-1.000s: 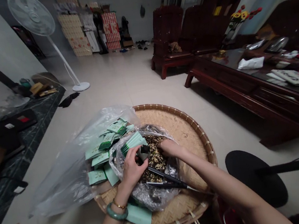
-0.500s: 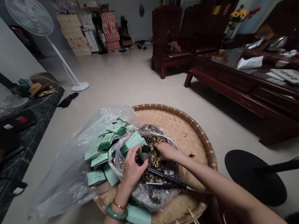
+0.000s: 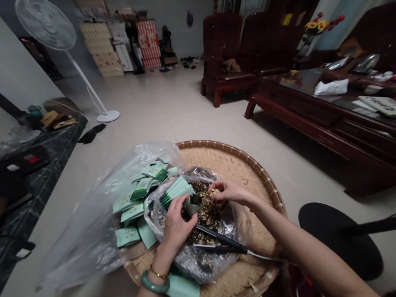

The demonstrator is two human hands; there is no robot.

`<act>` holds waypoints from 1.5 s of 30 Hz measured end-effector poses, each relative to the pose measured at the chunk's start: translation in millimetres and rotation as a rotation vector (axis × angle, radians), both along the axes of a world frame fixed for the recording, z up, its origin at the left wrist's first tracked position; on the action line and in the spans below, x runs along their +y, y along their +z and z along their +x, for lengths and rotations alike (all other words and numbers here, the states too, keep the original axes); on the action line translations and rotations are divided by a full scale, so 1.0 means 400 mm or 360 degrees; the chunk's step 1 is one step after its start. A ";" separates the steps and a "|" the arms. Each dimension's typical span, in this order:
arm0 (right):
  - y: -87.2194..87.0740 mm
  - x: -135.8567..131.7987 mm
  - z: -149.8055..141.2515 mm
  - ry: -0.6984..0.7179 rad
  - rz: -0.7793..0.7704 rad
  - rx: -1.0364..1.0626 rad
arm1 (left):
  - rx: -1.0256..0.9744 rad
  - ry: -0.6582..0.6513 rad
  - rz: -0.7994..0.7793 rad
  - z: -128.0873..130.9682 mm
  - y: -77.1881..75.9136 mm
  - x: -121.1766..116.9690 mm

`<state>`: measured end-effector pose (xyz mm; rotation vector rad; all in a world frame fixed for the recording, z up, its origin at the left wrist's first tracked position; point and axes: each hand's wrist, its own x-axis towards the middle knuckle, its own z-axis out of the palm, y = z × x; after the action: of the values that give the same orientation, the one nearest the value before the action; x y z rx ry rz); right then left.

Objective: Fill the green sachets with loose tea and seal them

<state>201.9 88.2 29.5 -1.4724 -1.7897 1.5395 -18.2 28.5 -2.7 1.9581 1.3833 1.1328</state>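
The right hand (image 3: 228, 191) pinches a little dried tea (image 3: 206, 212) between its fingertips, just beside the left hand (image 3: 173, 230), whose fingers close on a small grey sachet (image 3: 192, 205) above a plastic bag (image 3: 157, 214).

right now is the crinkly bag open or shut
Open: the crinkly bag gapes, showing dark dried flakes inside, with the right hand reaching in.

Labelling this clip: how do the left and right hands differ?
The left hand wears a jade bangle and gold bracelet; the right hand has a bare wrist. The left grips a small dark packet; the right pinches dried pieces. Both work over one plastic bag.
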 end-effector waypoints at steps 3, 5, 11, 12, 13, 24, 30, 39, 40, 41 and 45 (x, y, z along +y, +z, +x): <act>0.058 -0.002 0.010 -0.0014 -0.0019 0.0182 | 0.0034 -0.0003 0.0020 0.003 0.000 0.000; 0.097 -0.006 0.003 0.0026 0.0020 0.0269 | 0.0055 0.0004 0.0017 0.005 0.001 0.000; 0.178 -0.036 -0.071 0.0245 0.0704 -0.0170 | 0.0069 0.0008 0.0022 0.006 -0.001 0.001; 0.182 -0.040 -0.081 0.0276 0.0775 -0.0243 | 0.0065 0.0007 0.0025 0.005 -0.002 0.002; 0.183 -0.043 -0.088 0.0295 0.0822 -0.0293 | 0.0061 0.0007 0.0027 0.004 -0.003 0.002; 0.159 -0.051 -0.086 0.0083 0.0754 -0.0102 | 0.0020 -0.0007 0.0011 0.004 -0.005 0.003; 0.122 -0.060 -0.051 0.0080 0.0646 -0.0188 | 0.0010 0.0052 -0.0022 0.000 -0.001 -0.001; 0.074 -0.075 -0.116 -0.0008 0.0833 -0.0024 | 0.0099 -0.0010 0.0018 0.000 0.001 0.000; 0.073 -0.072 -0.112 -0.0042 0.0840 0.0001 | 0.0127 -0.0007 0.0011 -0.002 0.003 0.001; 0.073 -0.068 -0.105 -0.0093 0.0838 0.0039 | 0.0152 0.0000 0.0001 -0.004 0.005 0.002; 0.076 -0.063 -0.050 -0.0313 0.0770 0.0104 | 0.0189 0.0008 -0.0037 -0.013 0.011 0.005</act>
<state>181.9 63.1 60.0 -1.2928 -1.7566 0.9587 -23.6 30.4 1.8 2.0354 1.4556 1.0121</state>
